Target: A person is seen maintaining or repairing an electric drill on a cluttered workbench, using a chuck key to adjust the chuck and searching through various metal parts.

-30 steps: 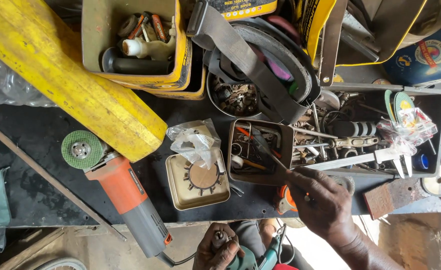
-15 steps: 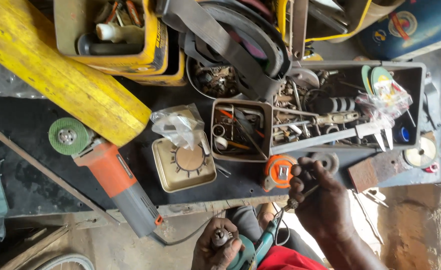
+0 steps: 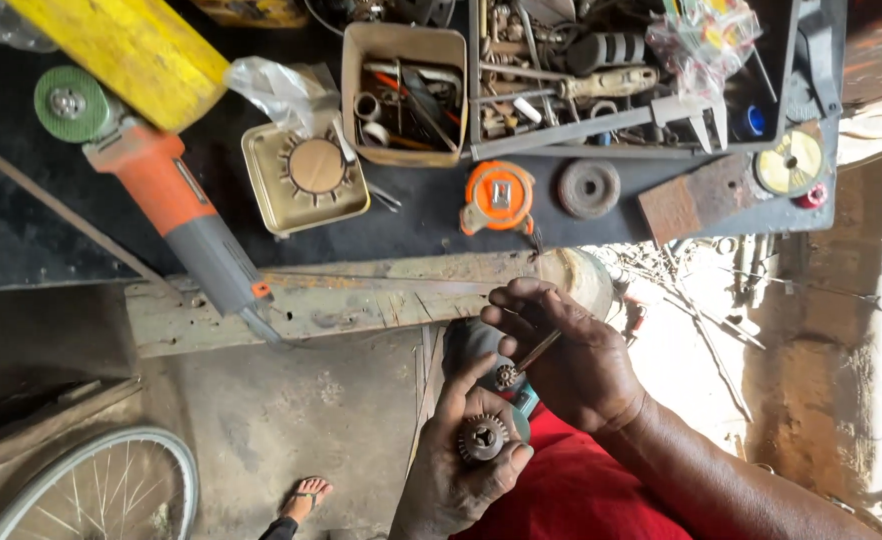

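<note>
The drill chuck sits low in the frame, gripped in the left hand, jaws facing up. The right hand has come back from the open tool tray, where it was rummaging a second ago, and now pinches a chuck key right at the chuck's side, so the picking is done. Above them on the tabletop lie an orange tape measure, a grinding disc and an orange angle grinder.
</note>
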